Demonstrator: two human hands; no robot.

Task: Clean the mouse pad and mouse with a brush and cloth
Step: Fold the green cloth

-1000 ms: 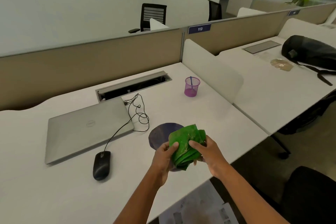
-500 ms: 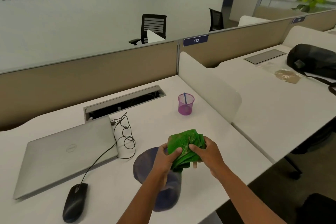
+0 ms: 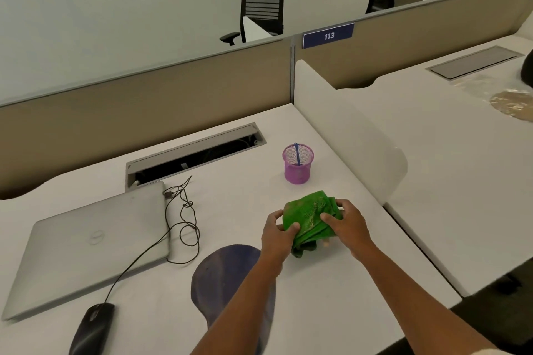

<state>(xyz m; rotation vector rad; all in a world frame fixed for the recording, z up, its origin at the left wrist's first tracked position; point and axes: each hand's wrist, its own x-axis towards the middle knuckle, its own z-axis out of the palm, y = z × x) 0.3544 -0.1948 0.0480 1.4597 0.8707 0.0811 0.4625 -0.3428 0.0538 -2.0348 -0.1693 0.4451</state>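
A bunched green cloth [image 3: 310, 216] is held between both hands, low over the white desk [image 3: 331, 282]. My left hand [image 3: 277, 238] grips its left side, thumb on top. My right hand [image 3: 346, 222] grips its right side with curled fingers. A dark blue mouse pad [image 3: 225, 277] lies on the desk under my left forearm, partly hidden. A black wired mouse [image 3: 92, 328] sits at the bottom left. A pink mesh cup [image 3: 298, 164] with a blue-handled brush [image 3: 297, 153] stands behind the cloth.
A shut silver laptop [image 3: 86, 242] lies at the left with the mouse cable [image 3: 184, 222] coiled beside it. An open cable tray [image 3: 196, 155] runs along the back. A white divider [image 3: 346, 127] bounds the desk's right side; beige partitions stand behind.
Both hands have carried the cloth forward and to the right, off the mouse pad toward the pink cup. The view has shifted and tilted down.
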